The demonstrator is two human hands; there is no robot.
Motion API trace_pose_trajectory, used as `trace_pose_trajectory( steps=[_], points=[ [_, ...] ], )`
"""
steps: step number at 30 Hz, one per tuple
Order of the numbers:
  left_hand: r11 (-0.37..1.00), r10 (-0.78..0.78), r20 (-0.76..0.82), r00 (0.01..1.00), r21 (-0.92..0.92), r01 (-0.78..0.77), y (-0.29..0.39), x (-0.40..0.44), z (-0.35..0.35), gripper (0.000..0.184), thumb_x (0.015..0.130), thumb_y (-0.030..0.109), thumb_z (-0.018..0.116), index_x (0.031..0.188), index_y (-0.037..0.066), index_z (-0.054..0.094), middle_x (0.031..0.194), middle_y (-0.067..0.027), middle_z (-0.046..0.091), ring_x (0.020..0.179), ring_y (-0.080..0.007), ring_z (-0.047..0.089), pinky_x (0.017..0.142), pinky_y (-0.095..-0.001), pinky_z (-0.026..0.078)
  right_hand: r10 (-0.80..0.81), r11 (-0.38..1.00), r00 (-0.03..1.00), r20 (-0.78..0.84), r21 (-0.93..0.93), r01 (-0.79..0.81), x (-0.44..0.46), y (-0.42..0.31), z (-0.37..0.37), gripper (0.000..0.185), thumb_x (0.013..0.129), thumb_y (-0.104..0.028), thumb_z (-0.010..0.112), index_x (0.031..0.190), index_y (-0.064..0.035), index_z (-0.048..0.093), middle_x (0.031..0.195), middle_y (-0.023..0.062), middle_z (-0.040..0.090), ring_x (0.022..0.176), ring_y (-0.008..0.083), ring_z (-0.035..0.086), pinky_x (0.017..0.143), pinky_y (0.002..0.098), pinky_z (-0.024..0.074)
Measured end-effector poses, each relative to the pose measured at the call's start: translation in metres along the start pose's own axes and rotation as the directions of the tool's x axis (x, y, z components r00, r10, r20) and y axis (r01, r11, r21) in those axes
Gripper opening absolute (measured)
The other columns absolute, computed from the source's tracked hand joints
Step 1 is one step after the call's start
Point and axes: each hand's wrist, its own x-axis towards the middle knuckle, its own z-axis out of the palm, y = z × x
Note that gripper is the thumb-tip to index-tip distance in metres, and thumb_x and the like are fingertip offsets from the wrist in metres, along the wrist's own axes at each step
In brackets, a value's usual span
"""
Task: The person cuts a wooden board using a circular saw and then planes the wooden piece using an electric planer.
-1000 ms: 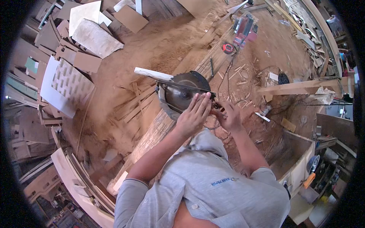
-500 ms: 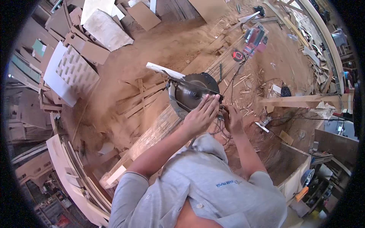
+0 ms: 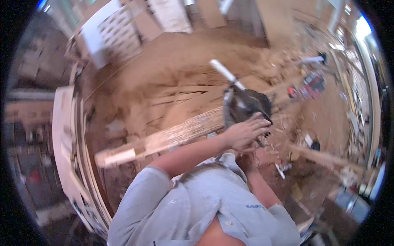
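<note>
A dark circular saw (image 3: 248, 102) with a round blade and metal base lies over a long wooden board (image 3: 176, 135). A white strip (image 3: 223, 70) sticks out from its far side. My left hand (image 3: 242, 134) reaches over the near edge of the saw, fingers stretched out and slightly spread, by the blade. Whether the fingertips touch the saw, I cannot tell. Lower and close beside it, my right hand (image 3: 247, 160) is smeared by motion and partly behind the left, so its fingers are hidden.
A red and grey power tool (image 3: 312, 84) and a red tape measure (image 3: 292, 92) lie beyond the saw. Sawdust and wood scraps cover the floor. Panels (image 3: 121, 33) lean at the back left, long boards (image 3: 63, 135) stand at the left, and a beam (image 3: 324, 156) lies right.
The view has turned, and the saw appears farther right. My left hand's fingers have spread from lying together on the saw; my right hand has drawn down and in below the left.
</note>
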Motion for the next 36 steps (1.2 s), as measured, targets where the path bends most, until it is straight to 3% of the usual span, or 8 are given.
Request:
trace_pose_trajectory(
  steps=[12, 14, 15, 19, 23, 26, 33, 36],
  points=[
    [0.963, -0.181, -0.566, 0.804, 0.066, 0.263, 0.007, -0.135, -0.032, 0.060, 0.083, 0.019, 0.077, 0.138, 0.007, 0.057, 0.151, -0.0211, 0.056, 0.148, -0.0415, 0.050, 0.134, -0.0608, 0.026, -0.134, 0.991, 0.922, 0.362, 0.054, 0.123, 0.117, 0.036, 0.018, 0.057, 0.089, -0.009, 0.073, 0.145, -0.0056, 0.062, 0.152, 0.0289, 0.059, 0.147, 0.0482, 0.050, 0.123, 0.0541, 0.0391],
    [0.890, -0.304, -0.661, 0.686, 0.060, 0.453, 0.014, -0.187, -0.041, 0.050, 0.086, 0.017, 0.073, 0.133, 0.007, 0.060, 0.147, -0.0184, 0.059, 0.143, -0.0396, 0.054, 0.132, -0.0564, 0.032, -0.196, 0.905, 0.894, 0.402, -0.277, 0.323, 0.162, 0.020, 0.001, 0.053, 0.087, -0.012, 0.076, 0.138, -0.0033, 0.067, 0.136, 0.0306, 0.069, 0.134, 0.0504, 0.061, 0.113, 0.0542, 0.0482],
    [0.820, -0.379, -0.705, 0.600, 0.044, 0.570, 0.023, -0.214, -0.042, 0.044, 0.090, 0.016, 0.071, 0.132, 0.007, 0.062, 0.146, -0.0164, 0.061, 0.142, -0.0386, 0.055, 0.131, -0.0527, 0.036, 0.054, 0.998, 0.800, 0.598, -0.062, -0.021, 0.205, -0.004, -0.016, 0.054, 0.085, -0.016, 0.077, 0.137, -0.0026, 0.069, 0.124, 0.0228, 0.078, 0.118, 0.0416, 0.074, 0.103, 0.0469, 0.0553],
    [0.498, -0.655, -0.743, 0.139, -0.285, 0.819, 0.069, -0.306, -0.032, 0.033, 0.098, 0.021, 0.072, 0.129, 0.010, 0.072, 0.133, -0.0114, 0.072, 0.130, -0.0366, 0.066, 0.112, -0.0481, 0.053, -0.159, 0.838, 0.778, 0.608, 0.500, -0.219, 0.265, -0.038, -0.009, 0.038, 0.079, -0.007, 0.076, 0.117, 0.0018, 0.076, 0.095, 0.0032, 0.076, 0.084, 0.0127, 0.067, 0.081, 0.0321, 0.0557],
    [0.329, -0.546, -0.722, -0.425, -0.651, 0.684, 0.108, -0.362, 0.008, 0.023, 0.104, 0.018, 0.065, 0.118, 0.004, 0.076, 0.115, -0.0114, 0.078, 0.102, -0.0259, 0.077, 0.092, -0.0393, 0.061, -0.101, 0.827, 0.591, 0.801, 0.398, -0.397, 0.251, -0.133, -0.011, 0.036, 0.082, -0.009, 0.082, 0.116, -0.0001, 0.076, 0.092, -0.0012, 0.072, 0.084, 0.0103, 0.065, 0.079, 0.0303, 0.0541],
    [0.426, -0.563, -0.553, -0.614, -0.831, 0.357, 0.116, -0.398, 0.044, 0.023, 0.109, 0.016, 0.060, 0.121, 0.002, 0.073, 0.116, -0.0093, 0.077, 0.105, -0.0188, 0.073, 0.095, -0.0377, 0.058, -0.320, 0.813, 0.439, 0.839, 0.481, -0.327, 0.246, -0.199, 0.015, 0.042, 0.081, -0.015, 0.087, 0.120, -0.0004, 0.076, 0.095, -0.0014, 0.074, 0.087, 0.0106, 0.067, 0.085, 0.0323, 0.0554],
    [0.771, -0.529, -0.367, -0.765, -0.586, -0.251, 0.144, -0.440, 0.057, 0.031, 0.114, 0.027, 0.055, 0.128, 0.002, 0.067, 0.119, -0.0079, 0.073, 0.111, -0.0186, 0.070, 0.103, -0.0390, 0.056, -0.508, 0.855, 0.076, 0.858, 0.513, -0.073, 0.207, -0.339, 0.068, 0.054, 0.085, -0.026, 0.089, 0.130, 0.0013, 0.075, 0.102, 0.0053, 0.076, 0.097, 0.0135, 0.068, 0.091, 0.0342, 0.0549],
    [0.747, -0.518, -0.344, -0.783, -0.628, -0.218, 0.142, -0.455, 0.055, 0.034, 0.114, 0.027, 0.056, 0.133, 0.001, 0.066, 0.123, -0.0089, 0.074, 0.112, -0.0193, 0.070, 0.104, -0.0401, 0.056, -0.457, 0.882, 0.044, 0.888, 0.459, -0.108, 0.190, -0.372, 0.077, 0.053, 0.087, -0.027, 0.089, 0.128, 0.0029, 0.074, 0.112, 0.0136, 0.078, 0.104, 0.0181, 0.071, 0.097, 0.0365, 0.0547]
  ],
)
